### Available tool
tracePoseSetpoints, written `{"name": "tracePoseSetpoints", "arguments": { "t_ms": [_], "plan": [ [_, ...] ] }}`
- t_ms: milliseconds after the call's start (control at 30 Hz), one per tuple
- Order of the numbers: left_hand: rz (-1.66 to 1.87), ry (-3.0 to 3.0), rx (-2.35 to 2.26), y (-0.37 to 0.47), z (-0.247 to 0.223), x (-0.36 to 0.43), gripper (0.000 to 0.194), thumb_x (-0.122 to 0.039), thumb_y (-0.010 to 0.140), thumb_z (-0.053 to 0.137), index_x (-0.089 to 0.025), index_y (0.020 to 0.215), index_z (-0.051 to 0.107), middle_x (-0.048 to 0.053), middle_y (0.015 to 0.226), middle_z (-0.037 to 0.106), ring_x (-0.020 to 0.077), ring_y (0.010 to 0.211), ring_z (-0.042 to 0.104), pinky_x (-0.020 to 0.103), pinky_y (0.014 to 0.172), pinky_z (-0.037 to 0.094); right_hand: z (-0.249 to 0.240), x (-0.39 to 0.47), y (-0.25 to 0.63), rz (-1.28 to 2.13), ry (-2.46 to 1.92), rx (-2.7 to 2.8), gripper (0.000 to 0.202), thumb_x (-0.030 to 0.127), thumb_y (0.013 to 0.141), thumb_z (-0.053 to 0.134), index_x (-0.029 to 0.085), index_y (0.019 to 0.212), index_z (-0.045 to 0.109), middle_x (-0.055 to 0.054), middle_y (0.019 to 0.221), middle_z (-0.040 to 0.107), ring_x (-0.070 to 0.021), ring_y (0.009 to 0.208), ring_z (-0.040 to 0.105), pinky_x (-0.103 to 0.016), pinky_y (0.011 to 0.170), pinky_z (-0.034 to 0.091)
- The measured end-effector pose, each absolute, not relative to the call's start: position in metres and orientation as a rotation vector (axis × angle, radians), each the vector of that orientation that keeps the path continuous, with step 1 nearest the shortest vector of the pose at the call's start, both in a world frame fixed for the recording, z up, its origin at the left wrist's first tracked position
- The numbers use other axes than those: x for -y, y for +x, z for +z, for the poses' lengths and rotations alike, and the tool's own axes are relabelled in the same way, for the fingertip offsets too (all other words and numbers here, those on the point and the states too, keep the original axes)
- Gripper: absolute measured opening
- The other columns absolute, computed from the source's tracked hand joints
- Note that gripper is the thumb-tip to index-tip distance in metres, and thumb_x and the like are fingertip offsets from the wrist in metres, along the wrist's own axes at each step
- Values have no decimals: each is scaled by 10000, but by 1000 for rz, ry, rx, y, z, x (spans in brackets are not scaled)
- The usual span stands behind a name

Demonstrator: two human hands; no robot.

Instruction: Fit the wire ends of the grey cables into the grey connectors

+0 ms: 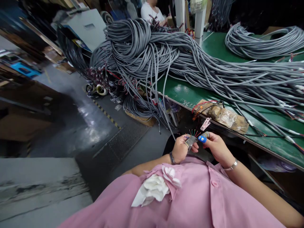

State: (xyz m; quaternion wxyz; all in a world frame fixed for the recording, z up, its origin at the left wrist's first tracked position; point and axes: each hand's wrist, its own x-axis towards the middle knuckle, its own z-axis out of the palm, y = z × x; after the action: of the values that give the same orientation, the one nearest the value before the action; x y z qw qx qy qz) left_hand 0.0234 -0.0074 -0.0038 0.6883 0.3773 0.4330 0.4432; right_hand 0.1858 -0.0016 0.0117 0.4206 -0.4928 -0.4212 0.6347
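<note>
Close in front of my body, my left hand (180, 149) is closed around the end of a grey cable (171, 129). Thin coloured wires (194, 133), red and green among them, fan upward from its grip. Grey wrapping covers the left thumb. Just beside the wires, my right hand (217, 147) has its thumb and index finger pressed together. A blue cover sits on that thumb, and a yellowish wrap on the index finger. Whatever lies in this pinch is too small to make out. Above the right fingers is a pink clip (205, 124) at the table's edge.
Long grey cables (201, 63) are heaped across the green table (180, 91), some hanging over its edge. A coiled cable bundle (266, 44) lies at the back right. A wooden block (223, 115) wrapped in tape rests on the near edge. Another person (152, 12) is behind the heap.
</note>
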Motion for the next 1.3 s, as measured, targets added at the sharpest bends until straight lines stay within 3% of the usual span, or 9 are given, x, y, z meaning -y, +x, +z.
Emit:
{"name": "tracePoseSetpoints", "arguments": {
  "t_ms": [200,333,533,633,767,867,967,1067,1300],
  "plan": [
    [1025,890,-1006,20,-6,2,370,-485,766,629,-119,727,597,29,588,627,101,414,549,209,412,427,11,0,190,1598,-1192,1028,260,410,723,733,179,719,613,19,655,544,-101,585,449,-251,573,387],
    [978,924,-1016,15,0,-3,388,-490,756,634,-117,656,601,22,555,602,85,395,516,203,395,405,2,-6,204,1622,-1117,788,337,518,793,619,187,726,611,17,619,500,-100,530,406,-264,560,417],
    [811,945,-937,17,19,-9,380,-493,768,633,-116,724,618,10,538,590,65,369,481,179,369,352,7,-29,209,1830,-1032,671,441,621,803,525,195,844,631,-33,780,605,-108,541,449,-251,523,419],
    [764,949,-887,23,23,-15,396,-505,759,640,-113,710,611,10,531,587,60,356,469,176,365,338,18,-36,200,1919,-955,773,448,619,806,525,186,855,625,-19,677,570,-118,543,458,-249,523,400],
    [752,952,-839,28,23,-23,404,-507,755,641,-107,704,612,12,521,586,61,341,464,177,349,324,16,-36,192,1554,-1102,898,384,575,771,611,193,736,592,6,616,535,-112,519,423,-252,514,359],
    [708,966,-830,30,21,-25,403,-499,759,640,-101,701,616,14,515,586,62,329,458,178,334,312,8,-34,191,1247,-1235,968,437,633,769,567,203,700,597,-4,626,560,-122,529,435,-262,520,357],
    [665,979,-826,31,19,-25,402,-497,753,647,-102,687,615,11,503,579,63,327,457,178,333,312,5,-36,189,1401,-1159,920,567,747,757,442,208,732,612,-22,643,573,-143,551,476,-278,541,401],
    [651,977,-822,32,18,-25,412,-510,754,637,-104,688,617,11,504,577,61,330,455,178,338,310,10,-41,185,1611,-1040,765,612,779,718,457,199,807,631,-39,675,594,-160,578,518,-292,562,439],
    [613,984,-861,34,15,-24,425,-528,717,656,-109,669,603,7,497,566,59,338,450,180,342,305,14,-45,176,1533,-1052,639,570,737,717,525,179,766,632,-39,650,596,-154,575,512,-295,587,442]
  ]
}}
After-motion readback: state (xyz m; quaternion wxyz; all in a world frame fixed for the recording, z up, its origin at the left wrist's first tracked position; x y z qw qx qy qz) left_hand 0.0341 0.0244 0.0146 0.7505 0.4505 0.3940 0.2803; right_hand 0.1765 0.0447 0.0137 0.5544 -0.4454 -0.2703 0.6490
